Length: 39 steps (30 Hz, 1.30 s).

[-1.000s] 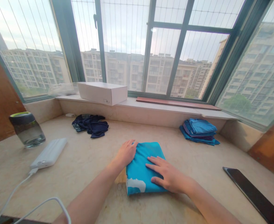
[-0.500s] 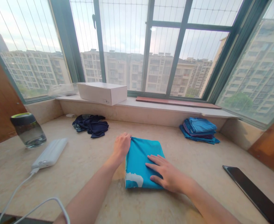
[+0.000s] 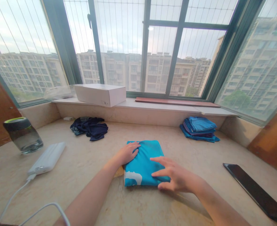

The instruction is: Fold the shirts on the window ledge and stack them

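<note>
Turquoise fabric, folded into a flat rectangular bundle with a white patch at its 7 o'clock corner, lies on the pale stone counter straight in front of you. Your left hand rests palm down over its 10 o'clock corner, fingers nearly straight and close together, pinching nothing that shows. Your right hand is at its 4 o'clock side, fingers spread wide and closed on nothing; whether every fingertip touches the fabric, you cannot tell from here.

To smooth it well, use the left palm as a light anchor and sweep the right fingers outward toward 3 o'clock, flat rather than hooked, so the top layer doesn't bunch. Press the edges evenly and square up the corners. The neat stack of folded blue and purple cloths sits at 2 o'clock, the crumpled navy cloth at 10 o'clock, both well apart from your hands.
</note>
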Tool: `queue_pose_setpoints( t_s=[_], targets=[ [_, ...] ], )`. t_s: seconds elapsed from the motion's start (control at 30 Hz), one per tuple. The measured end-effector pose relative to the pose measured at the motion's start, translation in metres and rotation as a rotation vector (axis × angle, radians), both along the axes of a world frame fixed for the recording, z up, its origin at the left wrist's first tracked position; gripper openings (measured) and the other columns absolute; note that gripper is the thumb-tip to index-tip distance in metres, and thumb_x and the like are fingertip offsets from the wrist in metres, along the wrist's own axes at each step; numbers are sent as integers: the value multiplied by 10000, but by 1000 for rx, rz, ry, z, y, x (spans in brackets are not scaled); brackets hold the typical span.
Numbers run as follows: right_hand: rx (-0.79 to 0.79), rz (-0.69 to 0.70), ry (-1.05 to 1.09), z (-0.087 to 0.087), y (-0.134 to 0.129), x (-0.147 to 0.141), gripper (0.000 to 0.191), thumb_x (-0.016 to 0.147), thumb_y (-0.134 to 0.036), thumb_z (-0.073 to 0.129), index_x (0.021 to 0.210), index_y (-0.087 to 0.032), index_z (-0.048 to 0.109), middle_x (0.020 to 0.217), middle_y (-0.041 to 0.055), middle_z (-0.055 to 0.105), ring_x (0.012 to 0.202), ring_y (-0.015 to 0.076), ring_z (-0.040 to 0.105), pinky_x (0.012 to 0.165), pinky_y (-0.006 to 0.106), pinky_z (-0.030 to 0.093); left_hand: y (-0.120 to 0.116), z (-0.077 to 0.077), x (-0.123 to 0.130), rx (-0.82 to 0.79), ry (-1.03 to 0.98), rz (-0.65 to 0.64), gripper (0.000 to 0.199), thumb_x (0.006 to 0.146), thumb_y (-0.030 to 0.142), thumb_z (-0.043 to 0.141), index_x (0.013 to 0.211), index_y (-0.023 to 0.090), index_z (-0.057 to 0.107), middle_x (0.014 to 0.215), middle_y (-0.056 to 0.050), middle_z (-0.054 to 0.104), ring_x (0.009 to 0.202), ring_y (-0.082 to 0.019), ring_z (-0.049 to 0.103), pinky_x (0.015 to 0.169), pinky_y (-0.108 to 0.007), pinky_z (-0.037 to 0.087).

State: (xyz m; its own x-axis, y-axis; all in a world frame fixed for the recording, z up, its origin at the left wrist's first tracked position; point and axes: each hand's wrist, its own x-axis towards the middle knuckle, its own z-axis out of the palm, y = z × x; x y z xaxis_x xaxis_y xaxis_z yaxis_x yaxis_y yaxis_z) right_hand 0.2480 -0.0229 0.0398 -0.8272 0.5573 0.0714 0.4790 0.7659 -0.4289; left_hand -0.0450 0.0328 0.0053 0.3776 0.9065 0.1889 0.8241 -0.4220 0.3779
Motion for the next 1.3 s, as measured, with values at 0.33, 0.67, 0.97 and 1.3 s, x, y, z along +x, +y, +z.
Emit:
queue_pose_setpoints(
  t_s=[0.33, 0.67, 0.97, 1.3],
  targets=[
    [240, 44, 117, -15, 1, -16, 249, 959, -209, 504, 1096, -191, 711, 1112, 102, 737, 1050, 241, 659, 969, 384, 489, -2, 6, 4, -25, 46, -9, 419, 999, 267, 427, 1343, 135, 626, 1388, -149, 624, 1332, -264, 539, 1162, -432, 376],
    [-25, -286, 359, 15, 2, 8, 232, 965, -336, 512, 999, -216, 707, 810, 4, 725, 706, 162, 644, 657, 262, 467, -25, 17, 25, -256, -252, -439, 443, 874, 384, 662, 1305, 284, 667, 1478, -68, 558, 1397, -295, 470, 1175, -453, 337],
    [-113, -658, 595, -21, 64, 8, 276, 848, -403, 642, 977, -177, 733, 1002, 96, 769, 962, 264, 705, 867, 395, 533, -26, 18, 32, -513, -948, -65, 779, 940, 743, 300, 1511, 225, 409, 1183, -103, 705, 1122, -277, 647, 938, -421, 517],
    [253, -333, 386, -20, 59, 26, 258, 951, -369, 577, 1078, -238, 760, 1284, 108, 681, 1240, 289, 599, 1087, 483, 439, -12, -8, 35, -121, -643, -33, 568, 882, 395, 661, 1410, 225, 539, 1182, -89, 672, 1118, -265, 636, 994, -427, 512]
  ],
)
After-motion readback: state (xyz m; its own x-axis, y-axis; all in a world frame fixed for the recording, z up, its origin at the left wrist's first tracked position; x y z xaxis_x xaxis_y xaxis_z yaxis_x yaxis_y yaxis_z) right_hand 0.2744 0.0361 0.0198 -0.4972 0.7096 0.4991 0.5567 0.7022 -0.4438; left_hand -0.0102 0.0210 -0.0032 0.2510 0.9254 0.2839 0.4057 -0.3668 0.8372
